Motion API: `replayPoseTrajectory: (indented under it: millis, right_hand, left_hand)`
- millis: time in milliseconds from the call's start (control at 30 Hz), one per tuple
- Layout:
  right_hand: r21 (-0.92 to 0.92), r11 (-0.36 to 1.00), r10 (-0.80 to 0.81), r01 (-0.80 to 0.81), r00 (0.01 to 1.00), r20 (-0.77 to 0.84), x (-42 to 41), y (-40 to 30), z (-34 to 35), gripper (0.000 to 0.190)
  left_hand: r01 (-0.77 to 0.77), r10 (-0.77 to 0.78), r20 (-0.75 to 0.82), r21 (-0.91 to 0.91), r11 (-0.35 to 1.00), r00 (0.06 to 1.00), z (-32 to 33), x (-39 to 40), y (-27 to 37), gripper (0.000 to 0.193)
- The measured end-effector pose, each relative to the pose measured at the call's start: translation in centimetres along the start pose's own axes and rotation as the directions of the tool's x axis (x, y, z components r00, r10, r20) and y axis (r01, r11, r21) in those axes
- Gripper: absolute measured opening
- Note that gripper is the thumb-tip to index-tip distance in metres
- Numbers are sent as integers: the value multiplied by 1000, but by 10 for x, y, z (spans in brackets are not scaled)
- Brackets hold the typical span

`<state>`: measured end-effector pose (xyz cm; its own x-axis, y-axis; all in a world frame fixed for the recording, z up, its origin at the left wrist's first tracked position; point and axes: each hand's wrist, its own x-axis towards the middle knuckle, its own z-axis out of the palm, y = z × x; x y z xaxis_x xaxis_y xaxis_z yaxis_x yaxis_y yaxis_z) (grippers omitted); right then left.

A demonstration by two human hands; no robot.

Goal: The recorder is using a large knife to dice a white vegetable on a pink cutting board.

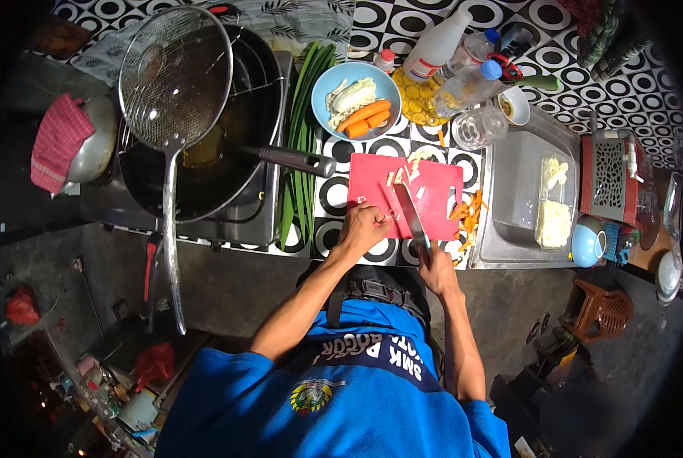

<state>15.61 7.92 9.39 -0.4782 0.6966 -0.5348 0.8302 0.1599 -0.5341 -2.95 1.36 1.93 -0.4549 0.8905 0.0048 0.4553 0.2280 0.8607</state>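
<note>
A red cutting board (436,197) lies on the patterned tiles before me, with pale vegetable pieces (403,173) scattered over it. My right hand (437,269) is closed around the handle of a kitchen knife (413,214), whose blade slants up and left across the board. At the board's lower left edge rests my left hand (366,229), fingers curled; whether anything is under them is hidden. Orange peelings (470,212) lie at the board's right edge. Behind the board a blue bowl (321,109) holds carrots (365,117) and a pale leafy vegetable (354,96).
To the left, a large black wok (250,172) sits on the stove under a wire-mesh skimmer (175,80). Long green leaves (301,154) lie beside it. Bottles (439,46) and a glass jar (479,127) stand behind. At right, a sink (482,246) holds a clear container (554,223).
</note>
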Motion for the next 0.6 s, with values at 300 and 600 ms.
replayPoseTrajectory:
  millis: [300, 600]
  right_hand:
    - [7, 993, 115, -115, 992, -46, -25, 17, 53, 22]
    - [89, 996, 21, -17, 999, -45, 13, -31, 80, 21]
  left_hand:
    - [153, -157, -52, -75, 985, 986, -32, -11, -15, 44]
    - [98, -99, 62, 15, 995, 993, -23, -9, -36, 47]
